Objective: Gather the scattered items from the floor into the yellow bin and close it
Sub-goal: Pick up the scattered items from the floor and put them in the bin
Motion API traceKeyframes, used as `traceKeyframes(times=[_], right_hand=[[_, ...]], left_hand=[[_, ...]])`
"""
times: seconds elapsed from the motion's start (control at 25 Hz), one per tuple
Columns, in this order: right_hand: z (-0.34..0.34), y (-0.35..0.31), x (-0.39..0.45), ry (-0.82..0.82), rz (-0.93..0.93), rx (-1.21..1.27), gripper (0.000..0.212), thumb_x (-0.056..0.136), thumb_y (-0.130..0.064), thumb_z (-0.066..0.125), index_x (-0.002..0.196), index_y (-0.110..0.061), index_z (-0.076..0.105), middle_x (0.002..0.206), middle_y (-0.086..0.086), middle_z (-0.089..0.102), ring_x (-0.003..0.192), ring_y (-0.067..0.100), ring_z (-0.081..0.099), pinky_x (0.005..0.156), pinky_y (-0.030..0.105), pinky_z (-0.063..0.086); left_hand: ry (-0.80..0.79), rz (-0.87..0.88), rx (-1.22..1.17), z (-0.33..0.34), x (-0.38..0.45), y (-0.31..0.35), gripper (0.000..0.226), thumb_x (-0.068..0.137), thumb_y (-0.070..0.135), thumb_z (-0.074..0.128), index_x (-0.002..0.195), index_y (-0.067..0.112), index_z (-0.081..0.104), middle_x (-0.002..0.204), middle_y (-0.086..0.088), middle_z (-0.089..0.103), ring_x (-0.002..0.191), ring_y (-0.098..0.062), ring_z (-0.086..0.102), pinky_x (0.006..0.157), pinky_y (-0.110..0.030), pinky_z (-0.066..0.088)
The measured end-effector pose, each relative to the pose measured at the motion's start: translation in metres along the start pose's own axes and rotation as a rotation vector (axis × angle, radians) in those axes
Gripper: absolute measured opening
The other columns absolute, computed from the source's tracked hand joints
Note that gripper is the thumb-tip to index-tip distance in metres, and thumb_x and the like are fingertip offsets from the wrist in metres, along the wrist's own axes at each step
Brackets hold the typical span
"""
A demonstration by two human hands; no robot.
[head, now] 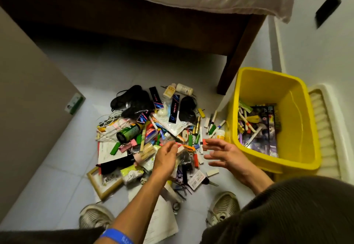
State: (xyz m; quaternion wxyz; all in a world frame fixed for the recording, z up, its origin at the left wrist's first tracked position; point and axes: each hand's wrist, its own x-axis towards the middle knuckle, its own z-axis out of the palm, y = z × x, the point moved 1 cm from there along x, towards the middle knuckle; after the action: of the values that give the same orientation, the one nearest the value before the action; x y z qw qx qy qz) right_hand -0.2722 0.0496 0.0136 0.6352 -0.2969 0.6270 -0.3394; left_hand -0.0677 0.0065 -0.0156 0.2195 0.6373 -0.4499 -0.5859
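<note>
Nearest, two pale mesh shoes stand on the grey tiled floor, with a blue wristband on the left forearm; its white lettering is too blurred to read. The left hand reaches into the pile of scattered items, fingers curled down among small pieces; whether it grips one cannot be told. The right hand hovers just right of the pile, fingers spread and holding nothing. Near the left edge of the pile lies a wooden picture frame, and farther in, a dark green cylindrical bottle on its side, long axis running left-near to right-far, label unreadable. To the right stands the yellow bin, smooth plastic, upright and open, markers and a printed box inside. Beyond is a dark wooden bed frame.
</note>
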Motion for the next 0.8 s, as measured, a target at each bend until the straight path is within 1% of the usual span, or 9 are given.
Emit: traceKeyframes(times=[0.12, 0.2, 0.28, 0.32, 0.4, 0.48, 0.56, 0.68, 0.8], right_hand=[[-0.001, 0.034, 0.020, 0.004, 0.122, -0.247, 0.038, 0.090, -0.005, 0.063, 0.120, -0.028, 0.060, 0.127, 0.001, 0.064, 0.100, 0.015, 0.067, 0.081, 0.034, 0.058], [0.001, 0.063, 0.034, -0.015, 0.145, -0.456, 0.054, 0.086, -0.012, 0.069, 0.133, -0.031, 0.051, 0.143, 0.001, 0.050, 0.106, 0.014, 0.065, 0.083, 0.032, 0.058], [0.005, 0.094, 0.051, -0.030, 0.155, -0.743, 0.089, 0.079, -0.028, 0.078, 0.151, -0.033, 0.027, 0.161, 0.002, 0.022, 0.135, 0.023, 0.046, 0.108, 0.037, 0.043], [0.009, 0.108, 0.058, -0.027, 0.172, -0.847, 0.104, 0.075, -0.038, 0.079, 0.155, -0.036, 0.013, 0.165, 0.001, 0.007, 0.144, 0.027, 0.032, 0.113, 0.038, 0.035], [0.019, 0.129, 0.065, 0.014, 0.188, -1.002, 0.117, 0.070, -0.054, 0.075, 0.153, -0.043, -0.006, 0.165, -0.002, -0.006, 0.147, 0.032, 0.019, 0.113, 0.042, 0.032], [0.026, 0.143, 0.072, 0.070, 0.126, -1.132, 0.115, 0.071, -0.062, 0.069, 0.149, -0.046, -0.013, 0.164, -0.003, -0.002, 0.141, 0.035, 0.021, 0.108, 0.043, 0.039], [0.027, 0.146, 0.080, 0.117, 0.044, -1.152, 0.106, 0.075, -0.059, 0.066, 0.150, -0.045, -0.009, 0.159, 0.000, 0.012, 0.132, 0.031, 0.030, 0.100, 0.039, 0.045], [0.035, 0.139, 0.091, 0.142, -0.027, -1.005, 0.101, 0.081, -0.041, 0.069, 0.151, -0.043, -0.004, 0.146, 0.002, 0.027, 0.122, 0.026, 0.044, 0.092, 0.034, 0.050], [0.040, 0.130, 0.104, 0.212, 0.050, -0.662, 0.100, 0.080, -0.017, 0.074, 0.154, -0.039, 0.010, 0.140, 0.000, 0.035, 0.120, 0.022, 0.051, 0.088, 0.023, 0.046]], left_hand=[[-0.030, -0.056, 0.138, 0.001, 0.007, -0.030, 0.032, 0.099, 0.027, 0.051, 0.132, 0.027, 0.056, 0.124, 0.007, 0.057, 0.099, -0.012, 0.062, 0.089, -0.040, 0.054], [-0.081, -0.076, 0.236, 0.011, 0.015, -0.049, 0.034, 0.097, 0.023, 0.055, 0.130, 0.028, 0.054, 0.123, 0.002, 0.060, 0.091, -0.012, 0.065, 0.084, -0.043, 0.057], [-0.109, -0.013, 0.421, 0.024, 0.028, -0.061, 0.045, 0.092, 0.020, 0.058, 0.136, 0.028, 0.050, 0.130, 0.000, 0.058, 0.107, -0.019, 0.062, 0.095, -0.041, 0.052], [-0.102, 0.061, 0.535, 0.031, 0.034, -0.065, 0.051, 0.091, 0.021, 0.059, 0.140, 0.028, 0.045, 0.136, 0.000, 0.054, 0.117, -0.020, 0.056, 0.100, -0.038, 0.048], [-0.073, 0.209, 0.739, 0.042, 0.042, -0.069, 0.066, 0.088, 0.026, 0.060, 0.148, 0.030, 0.032, 0.149, 0.000, 0.035, 0.131, -0.023, 0.040, 0.105, -0.039, 0.041], [-0.097, 0.258, 0.933, 0.055, 0.051, -0.074, 0.082, 0.086, 0.033, 0.060, 0.154, 0.032, 0.013, 0.160, -0.003, 0.011, 0.139, -0.028, 0.023, 0.108, -0.045, 0.036], [-0.122, 0.239, 1.004, 0.064, 0.058, -0.078, 0.088, 0.088, 0.034, 0.060, 0.155, 0.031, 0.004, 0.162, -0.007, 0.001, 0.139, -0.032, 0.019, 0.107, -0.047, 0.035], [-0.105, 0.235, 0.837, 0.068, 0.064, -0.075, 0.081, 0.086, 0.025, 0.064, 0.153, 0.028, 0.018, 0.153, -0.007, 0.019, 0.127, -0.029, 0.035, 0.100, -0.041, 0.044], [-0.094, 0.147, 0.651, 0.064, 0.072, -0.069, 0.083, 0.082, 0.021, 0.070, 0.152, 0.025, 0.027, 0.144, -0.001, 0.029, 0.122, -0.025, 0.046, 0.100, -0.038, 0.046]])
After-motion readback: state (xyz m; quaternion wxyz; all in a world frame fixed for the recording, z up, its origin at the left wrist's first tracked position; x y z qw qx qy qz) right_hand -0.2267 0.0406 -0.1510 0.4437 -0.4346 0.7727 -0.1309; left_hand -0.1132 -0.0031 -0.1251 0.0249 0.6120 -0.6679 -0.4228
